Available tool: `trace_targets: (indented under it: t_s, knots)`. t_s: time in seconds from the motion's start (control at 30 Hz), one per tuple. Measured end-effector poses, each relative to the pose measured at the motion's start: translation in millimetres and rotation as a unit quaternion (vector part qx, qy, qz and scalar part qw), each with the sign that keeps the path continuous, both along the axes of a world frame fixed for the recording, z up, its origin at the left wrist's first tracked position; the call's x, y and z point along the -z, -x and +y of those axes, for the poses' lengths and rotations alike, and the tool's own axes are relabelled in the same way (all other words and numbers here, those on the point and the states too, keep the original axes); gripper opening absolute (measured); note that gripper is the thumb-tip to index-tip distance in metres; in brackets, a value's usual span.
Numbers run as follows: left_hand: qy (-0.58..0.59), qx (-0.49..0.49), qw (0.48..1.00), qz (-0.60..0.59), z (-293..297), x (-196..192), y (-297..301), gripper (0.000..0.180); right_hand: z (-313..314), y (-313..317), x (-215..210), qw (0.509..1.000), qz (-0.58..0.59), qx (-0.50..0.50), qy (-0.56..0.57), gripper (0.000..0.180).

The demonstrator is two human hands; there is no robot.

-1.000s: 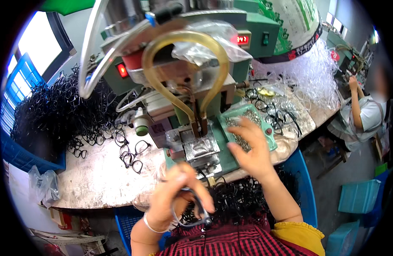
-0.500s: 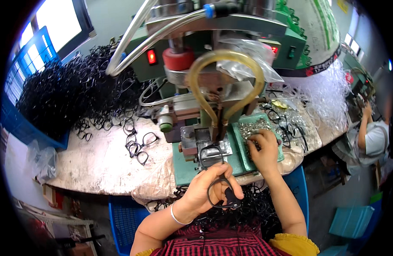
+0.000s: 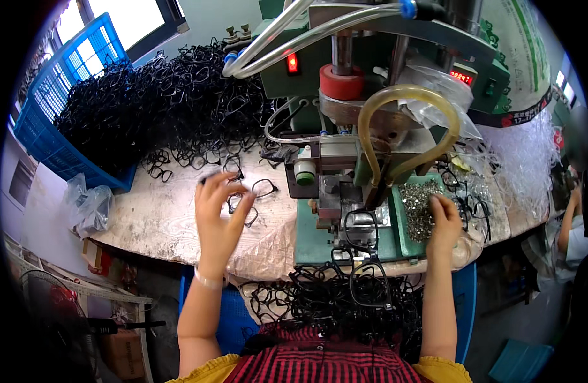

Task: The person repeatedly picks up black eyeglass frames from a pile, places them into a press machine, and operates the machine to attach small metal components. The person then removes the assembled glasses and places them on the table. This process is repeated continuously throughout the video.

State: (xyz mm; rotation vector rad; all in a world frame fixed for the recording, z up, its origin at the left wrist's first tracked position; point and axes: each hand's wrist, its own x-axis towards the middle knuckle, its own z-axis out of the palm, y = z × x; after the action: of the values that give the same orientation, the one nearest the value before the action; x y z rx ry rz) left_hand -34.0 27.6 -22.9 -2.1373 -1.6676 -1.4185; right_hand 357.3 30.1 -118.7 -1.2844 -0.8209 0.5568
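Note:
My left hand is raised over the left part of the table, fingers apart and holding nothing. Beneath and beside its fingertips lie a few loose black eyeglass frames. At the right, my right hand has thumb and fingers pinched together at the edge of a green tray of small shiny metal parts. Whatever is in that pinch is too small to make out. One black eyeglass frame sits at the press, one rim by the metal block and the other hanging over the front edge, with no hand on it.
A large heap of black eyeglass frames spills from a blue crate at the left. More frames lie in front of my lap. A yellowish looped tube hangs before the press. Clear plastic strands are piled at the right.
My left hand has let go of the eyeglass frame at the press and moved left, opening. My right hand has shifted to the tray's right edge, fingers now pinched. The view has swung left.

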Motion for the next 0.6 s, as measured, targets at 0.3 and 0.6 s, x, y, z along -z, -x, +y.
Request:
trace_targets:
  t_s: [0.3, 0.6]
  knots:
    - [0.021, -0.11, 0.966, 0.232, 118, 137, 42, 0.015, -6, 10, -19, 0.991, -0.133, 0.008, 0.028, 0.014]
    - [0.108, -0.162, 0.963, 0.187, 127, 88, 57, 0.042, -96, -13, -12, 0.965, -0.253, 0.061, 0.037, 0.011]
